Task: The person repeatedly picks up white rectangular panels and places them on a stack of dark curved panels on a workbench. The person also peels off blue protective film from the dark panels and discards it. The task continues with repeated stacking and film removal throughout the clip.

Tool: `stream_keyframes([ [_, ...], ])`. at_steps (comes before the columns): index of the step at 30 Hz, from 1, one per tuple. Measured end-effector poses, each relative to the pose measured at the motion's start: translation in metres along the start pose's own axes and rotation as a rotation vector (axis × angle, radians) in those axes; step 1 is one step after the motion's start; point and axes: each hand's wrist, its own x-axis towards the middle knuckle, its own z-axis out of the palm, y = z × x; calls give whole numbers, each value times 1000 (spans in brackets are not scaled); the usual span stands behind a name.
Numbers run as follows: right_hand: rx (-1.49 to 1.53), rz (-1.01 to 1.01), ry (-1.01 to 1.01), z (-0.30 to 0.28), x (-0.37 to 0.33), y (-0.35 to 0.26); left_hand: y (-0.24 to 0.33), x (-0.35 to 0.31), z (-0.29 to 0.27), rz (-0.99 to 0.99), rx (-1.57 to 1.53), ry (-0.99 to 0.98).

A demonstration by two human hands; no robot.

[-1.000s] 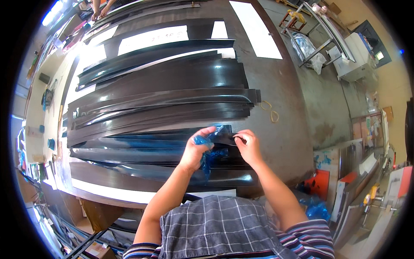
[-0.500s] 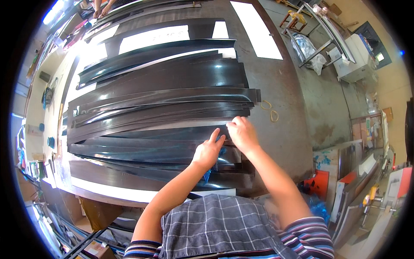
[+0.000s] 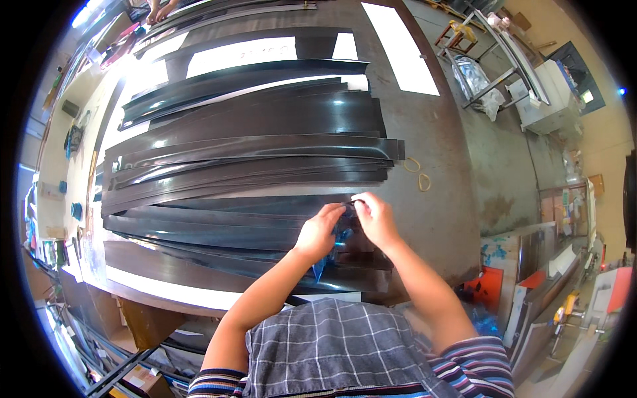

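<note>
Long, thin dark glossy strips [image 3: 252,147] lie in overlapping layers across the table. At their right-hand ends, near me, my left hand [image 3: 320,233] is closed, its thumb and fingers pinching the end corner of a dark strip [image 3: 265,203]. My right hand [image 3: 375,220] meets it there, thumb and forefinger closed on the same corner. The fingertips of both hands almost touch, and they partly hide the strip's edge. Below my left hand, crumpled blue film [image 3: 320,269] hangs over the nearer strips.
Two yellowish rubber bands [image 3: 424,182] lie on the brown tabletop [image 3: 438,219] right of the strips. White sheets [image 3: 401,53] rest farther back. At the far left another person's hands [image 3: 158,13] show. A metal-framed rack [image 3: 494,66] stands beyond the table's right edge.
My right hand has come slightly nearer to me and turned in toward the left hand. My left fingers, stretched out before, have closed on the strip's corner. The view has shifted slightly.
</note>
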Motion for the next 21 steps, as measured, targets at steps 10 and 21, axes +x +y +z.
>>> stream_keyframes([
  [10,-22,56,149,5,-17,18,26,-5,-4,-169,-337,335],
  [21,-681,21,252,-47,-18,42,22,-2,-10,-73,-68,129],
])
